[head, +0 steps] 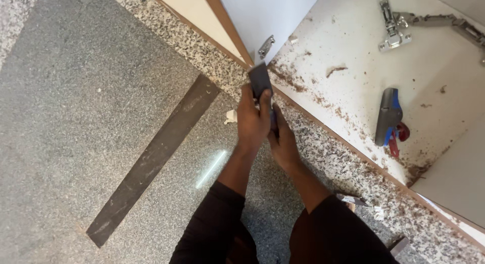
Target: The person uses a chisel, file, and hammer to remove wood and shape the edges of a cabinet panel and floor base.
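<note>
Dark flat block [260, 79] (grey, rectangular) gripped by both hands [252, 120] at cabinet edge [323, 123].

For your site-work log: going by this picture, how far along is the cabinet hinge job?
Done: a hinge is fixed inside the cabinet, with sawdust spread on its floor. In hand: left hand and right hand hold a dark flat piece below the door's hinge. Left: the blue tool lies idle; sawdust uncleared.
</note>
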